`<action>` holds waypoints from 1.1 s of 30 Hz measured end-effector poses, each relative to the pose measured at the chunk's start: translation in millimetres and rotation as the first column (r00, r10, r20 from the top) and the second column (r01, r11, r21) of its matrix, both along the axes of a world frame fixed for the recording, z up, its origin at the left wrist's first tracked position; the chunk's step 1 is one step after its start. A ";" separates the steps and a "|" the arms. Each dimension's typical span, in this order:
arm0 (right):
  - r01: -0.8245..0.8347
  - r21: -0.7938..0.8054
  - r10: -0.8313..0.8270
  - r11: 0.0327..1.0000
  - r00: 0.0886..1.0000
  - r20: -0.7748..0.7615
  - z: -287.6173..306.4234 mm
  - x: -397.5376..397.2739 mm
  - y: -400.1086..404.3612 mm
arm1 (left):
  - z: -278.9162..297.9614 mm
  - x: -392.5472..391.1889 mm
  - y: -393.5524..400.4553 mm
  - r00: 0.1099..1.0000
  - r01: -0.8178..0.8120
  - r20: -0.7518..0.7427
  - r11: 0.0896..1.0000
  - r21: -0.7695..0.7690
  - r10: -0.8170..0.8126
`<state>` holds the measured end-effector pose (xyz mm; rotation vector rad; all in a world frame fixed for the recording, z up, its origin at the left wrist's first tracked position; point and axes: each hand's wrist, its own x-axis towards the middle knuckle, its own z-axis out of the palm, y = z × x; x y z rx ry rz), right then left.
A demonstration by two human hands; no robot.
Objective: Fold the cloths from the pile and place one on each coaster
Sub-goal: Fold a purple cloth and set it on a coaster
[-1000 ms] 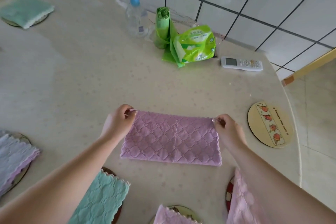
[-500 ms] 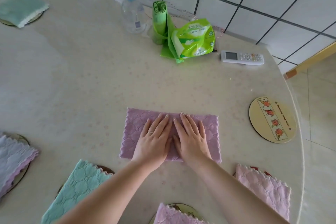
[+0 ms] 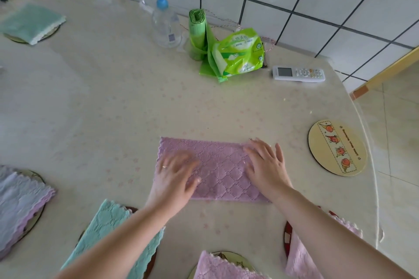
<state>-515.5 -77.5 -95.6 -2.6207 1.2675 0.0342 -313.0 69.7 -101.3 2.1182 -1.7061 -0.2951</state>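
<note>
Both hands lie flat with fingers straight on the quilted mauve microfibre cloth (image 3: 215,169), folded to a long strip at the middle of the pale speckled round table (image 3: 113,97): my left hand (image 3: 174,176) presses its left end, my right hand (image 3: 265,165) its right end. I judge the risk is the soft strip sliding or springing open at the next fold, leaving it too skewed for the bare round yellow fruit-print coaster (image 3: 337,147) nearby. Half a second ago both palms sat together at the centre; they have since swept apart.
</note>
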 end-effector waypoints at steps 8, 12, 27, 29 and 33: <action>-0.192 0.098 0.185 0.976 0.980 0.073 19.0 67.3 -13.3 | 2.6 -32.8 7.1 0.954 0.299 -0.040 0.949 0.102 -0.297; -0.157 0.112 0.152 0.981 0.987 0.052 16.5 77.8 -17.1 | 0.9 -36.8 4.4 0.962 0.274 -0.046 0.957 0.096 -0.270; 0.034 0.183 -0.029 0.982 0.999 -0.033 19.2 33.6 -8.5 | 23.5 35.7 -24.2 0.925 0.316 0.160 0.931 0.185 -0.345; 0.078 0.226 -0.080 0.971 0.997 0.001 17.9 26.0 4.4 | 24.4 42.4 -34.9 0.920 0.310 0.173 0.923 0.228 -0.352; 0.218 0.359 -0.279 0.908 0.951 0.129 18.8 8.0 31.2 | 20.3 43.9 -33.4 0.869 0.356 0.257 0.895 0.269 -0.423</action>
